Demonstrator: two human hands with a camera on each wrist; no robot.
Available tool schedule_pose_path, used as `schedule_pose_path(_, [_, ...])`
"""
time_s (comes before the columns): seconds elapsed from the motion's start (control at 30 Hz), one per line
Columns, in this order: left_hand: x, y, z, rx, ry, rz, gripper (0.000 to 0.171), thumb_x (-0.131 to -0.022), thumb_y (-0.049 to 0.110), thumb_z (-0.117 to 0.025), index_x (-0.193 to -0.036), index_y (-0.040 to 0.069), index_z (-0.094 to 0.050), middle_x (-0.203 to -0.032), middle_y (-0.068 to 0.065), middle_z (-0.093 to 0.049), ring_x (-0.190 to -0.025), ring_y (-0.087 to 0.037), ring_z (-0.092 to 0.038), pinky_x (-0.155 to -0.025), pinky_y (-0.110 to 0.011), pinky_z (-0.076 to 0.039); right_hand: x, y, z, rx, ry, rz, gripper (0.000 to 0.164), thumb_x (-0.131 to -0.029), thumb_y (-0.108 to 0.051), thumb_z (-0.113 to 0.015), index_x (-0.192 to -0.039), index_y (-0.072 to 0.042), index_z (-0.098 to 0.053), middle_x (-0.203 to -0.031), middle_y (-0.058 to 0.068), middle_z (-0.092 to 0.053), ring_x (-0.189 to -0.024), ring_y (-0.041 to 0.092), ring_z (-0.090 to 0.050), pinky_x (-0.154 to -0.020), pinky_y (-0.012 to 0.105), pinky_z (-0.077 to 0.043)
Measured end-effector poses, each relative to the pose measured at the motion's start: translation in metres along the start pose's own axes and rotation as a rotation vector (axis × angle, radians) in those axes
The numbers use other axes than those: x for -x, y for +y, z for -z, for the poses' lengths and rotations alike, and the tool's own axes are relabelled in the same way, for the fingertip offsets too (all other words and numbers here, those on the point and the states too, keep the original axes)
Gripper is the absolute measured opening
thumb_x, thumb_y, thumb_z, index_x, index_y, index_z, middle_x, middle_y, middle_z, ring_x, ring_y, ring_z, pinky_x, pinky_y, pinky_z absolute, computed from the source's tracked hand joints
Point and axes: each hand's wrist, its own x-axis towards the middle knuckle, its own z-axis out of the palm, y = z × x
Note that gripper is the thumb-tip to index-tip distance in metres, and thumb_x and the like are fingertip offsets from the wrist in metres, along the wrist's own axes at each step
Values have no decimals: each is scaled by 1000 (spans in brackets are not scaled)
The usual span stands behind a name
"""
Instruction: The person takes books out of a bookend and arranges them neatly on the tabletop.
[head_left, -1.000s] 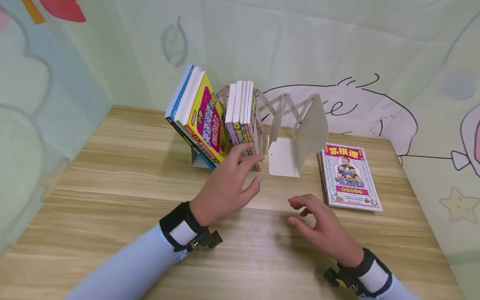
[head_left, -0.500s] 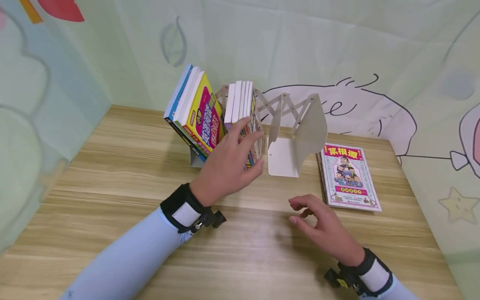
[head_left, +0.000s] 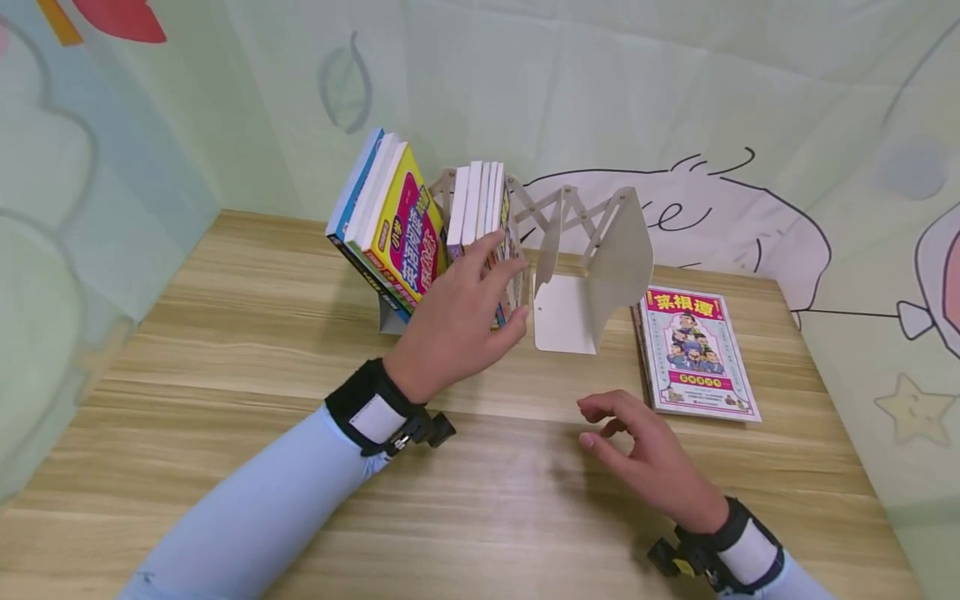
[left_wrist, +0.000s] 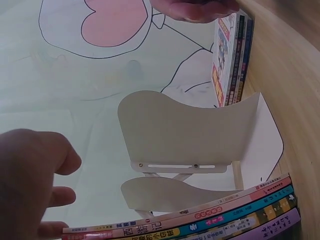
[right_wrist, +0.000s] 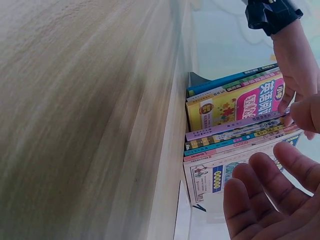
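My left hand (head_left: 457, 329) reaches to the row of thin books (head_left: 475, 204) standing in an expandable metal book rack (head_left: 622, 258). Its fingers touch the spines, partly covering them, and the thumb is by the row's right side. In the left wrist view those spines (left_wrist: 220, 215) run along the bottom, near the fingertips. Larger books (head_left: 411, 229), the yellow one outermost, lean left beside the row. Above the table, my right hand (head_left: 648, 458) hovers loosely curled with nothing in it. The right wrist view shows its fingers (right_wrist: 265, 180) apart from the books.
A short stack of comic-style books (head_left: 697, 350) lies flat to the right of the rack. White divider plates (head_left: 551, 242) stand between the thin books and the rack's right end. A printed fabric backdrop (head_left: 480, 75) hangs behind the wooden table (head_left: 247, 375).
My left hand has moved up along the thin books, its fingers now higher on the spines. The right hand has stayed nearly still.
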Motion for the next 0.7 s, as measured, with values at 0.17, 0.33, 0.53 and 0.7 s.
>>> schedule_pose_path(0.17, [1, 0, -1, -59, 23, -22, 43, -93, 28, -63, -129, 5, -64, -148, -20, -48, -113, -31, -63, -89, -39, -58, 0, 0, 0, -20, 5, -36, 38, -92, -11, -72, -129, -15, -60, -113, 7, -67, -103, 17, -63, -83, 27, -57])
schedule_pose_path(0.33, [4, 2, -4, -64, 30, -35, 39, -93, 27, -62, -126, 7, -66, -146, -20, -50, -111, -31, -62, -89, -38, -57, 2, 1, 1, -14, 24, -50, 38, -92, -10, -72, -128, -15, -60, -112, 6, -67, -103, 15, -63, -82, 27, -57])
schedule_pose_path(0.53, [8, 4, -7, -35, 47, -33, 39, -94, 26, -61, -127, 6, -66, -144, -19, -49, -120, -31, -57, -100, -40, -53, 1, 1, 0, -26, 27, -47, 37, -92, -9, -71, -127, -15, -61, -112, 6, -67, -102, 13, -62, -82, 27, -57])
schedule_pose_path(0.7, [12, 5, -9, 24, 77, -3, 40, -92, 22, -63, -128, 6, -64, -135, -19, -47, -118, -29, -52, -99, -39, -52, 1, 2, -1, -41, 19, -54, 36, -93, -9, -71, -127, -15, -61, -111, 6, -67, -102, 16, -62, -82, 28, -57])
